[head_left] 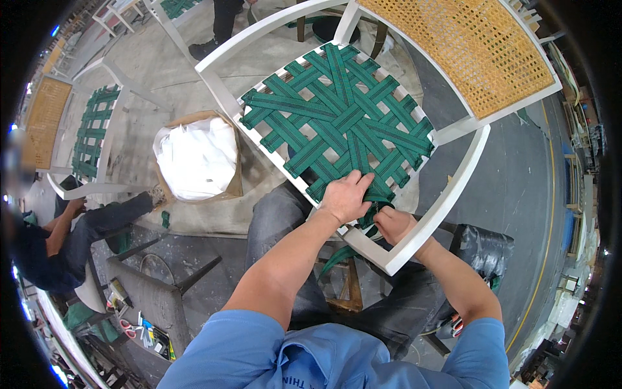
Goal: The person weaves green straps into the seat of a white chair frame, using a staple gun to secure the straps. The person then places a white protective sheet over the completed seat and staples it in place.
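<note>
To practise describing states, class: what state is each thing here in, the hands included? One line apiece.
Webbing: woven, gaps showing
Strap end: loose, hanging below the webbing
Chair: assembled, cane back attached
Box: open, filled with white material
Left hand: fingers bent, resting on the webbing
Right hand: curled at the webbing, grip partly hidden
Scissors: lying, open or shut unclear
Other chair: webbed, gaps showing

A yellow line [552, 188] curves along the grey floor [492, 194] at right; a pale sheet [175, 97] and white chair [91, 133] occupy the left.
</note>
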The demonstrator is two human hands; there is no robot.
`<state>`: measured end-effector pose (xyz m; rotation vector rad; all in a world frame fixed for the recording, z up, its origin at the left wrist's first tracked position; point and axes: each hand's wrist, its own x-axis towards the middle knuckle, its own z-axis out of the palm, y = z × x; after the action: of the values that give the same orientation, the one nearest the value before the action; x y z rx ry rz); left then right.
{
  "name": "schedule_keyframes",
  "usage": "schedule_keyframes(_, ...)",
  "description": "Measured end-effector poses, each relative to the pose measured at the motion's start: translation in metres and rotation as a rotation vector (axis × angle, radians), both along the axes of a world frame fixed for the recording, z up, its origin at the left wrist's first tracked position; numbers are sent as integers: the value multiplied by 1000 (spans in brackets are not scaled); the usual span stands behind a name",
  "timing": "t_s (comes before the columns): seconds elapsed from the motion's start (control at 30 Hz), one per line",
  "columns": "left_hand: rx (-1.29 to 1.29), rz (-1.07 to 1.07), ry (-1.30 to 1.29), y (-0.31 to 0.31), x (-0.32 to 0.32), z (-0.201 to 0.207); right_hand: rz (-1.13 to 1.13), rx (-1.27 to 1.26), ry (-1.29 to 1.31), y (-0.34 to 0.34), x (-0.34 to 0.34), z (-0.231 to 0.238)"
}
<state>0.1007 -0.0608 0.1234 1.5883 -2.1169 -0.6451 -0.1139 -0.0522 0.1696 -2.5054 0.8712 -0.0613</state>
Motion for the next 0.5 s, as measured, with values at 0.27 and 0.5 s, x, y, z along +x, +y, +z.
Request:
schedule_keyframes(0.27,-13,12,39,1,2,2,187,-177,145,-10,15,4)
schedule_keyframes(0.5,22,1,33,1,2,5,306,-323,136,-11,19,2)
